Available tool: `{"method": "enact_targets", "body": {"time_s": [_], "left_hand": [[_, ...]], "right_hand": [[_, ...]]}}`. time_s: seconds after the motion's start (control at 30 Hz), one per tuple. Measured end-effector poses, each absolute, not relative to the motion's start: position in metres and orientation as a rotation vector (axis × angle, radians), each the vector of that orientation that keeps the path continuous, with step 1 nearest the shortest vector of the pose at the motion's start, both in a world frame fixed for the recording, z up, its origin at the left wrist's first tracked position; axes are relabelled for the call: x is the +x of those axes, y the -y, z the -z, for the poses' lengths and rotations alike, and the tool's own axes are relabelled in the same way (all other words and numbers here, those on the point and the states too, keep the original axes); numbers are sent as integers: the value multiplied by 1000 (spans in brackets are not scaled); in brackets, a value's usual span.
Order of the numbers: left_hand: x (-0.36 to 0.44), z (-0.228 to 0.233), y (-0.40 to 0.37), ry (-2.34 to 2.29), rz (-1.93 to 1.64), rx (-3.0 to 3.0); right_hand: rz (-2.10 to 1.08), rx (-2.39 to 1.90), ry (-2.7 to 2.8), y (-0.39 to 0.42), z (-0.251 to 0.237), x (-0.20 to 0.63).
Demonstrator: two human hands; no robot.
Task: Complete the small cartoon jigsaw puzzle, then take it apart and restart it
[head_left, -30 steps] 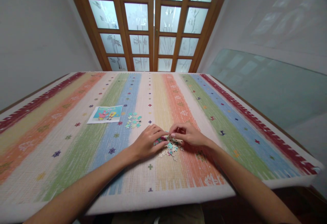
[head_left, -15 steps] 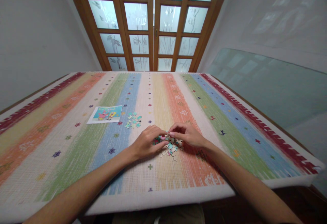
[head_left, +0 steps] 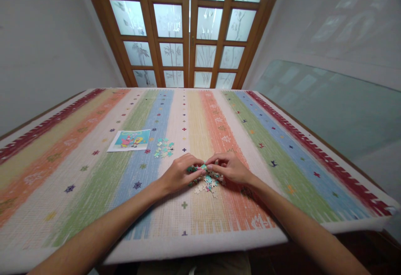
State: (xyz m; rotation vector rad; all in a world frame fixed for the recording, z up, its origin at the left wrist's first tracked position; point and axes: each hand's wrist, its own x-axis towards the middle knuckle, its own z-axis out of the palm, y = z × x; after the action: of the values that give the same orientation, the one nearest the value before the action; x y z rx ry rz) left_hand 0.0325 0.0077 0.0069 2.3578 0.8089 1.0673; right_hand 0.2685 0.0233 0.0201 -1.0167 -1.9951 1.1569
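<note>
A pile of jigsaw puzzle pieces in teal, pink and cream lies on the striped tablecloth near the table's front. Over its far side, my left hand and my right hand meet at the fingertips. Both are closed in a pinch around a small teal puzzle piece, mostly covered by the fingers. My hands hide part of the pile beneath them. Left of the pile and farther back, a smaller group of loose pieces, mostly teal and cream, is spread on the cloth.
A printed cartoon picture lies flat at the left, beyond my left forearm. The striped tablecloth covers the wide table. A wooden door with frosted panes stands behind it, and a pale green panel is on the right.
The fingers of both hands have shifted slightly at the meeting point, and a teal piece shows there now. The pile, loose pieces and picture stay in place.
</note>
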Motion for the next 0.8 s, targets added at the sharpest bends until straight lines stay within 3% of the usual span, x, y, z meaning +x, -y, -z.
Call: {"method": "enact_targets", "body": {"time_s": [0.27,0.5,0.8], "left_hand": [[23,-11,-22,-908,-1108,2354],[-26,-6,-71,-1323,-1271,2438],[-56,6,-95,-1500,-958,2535]], "right_hand": [[-1041,-1091,2016,-25,-16,269],[-976,-1086,2047,-29,-15,271],[-951,-1084,2096,-29,-15,272]]}}
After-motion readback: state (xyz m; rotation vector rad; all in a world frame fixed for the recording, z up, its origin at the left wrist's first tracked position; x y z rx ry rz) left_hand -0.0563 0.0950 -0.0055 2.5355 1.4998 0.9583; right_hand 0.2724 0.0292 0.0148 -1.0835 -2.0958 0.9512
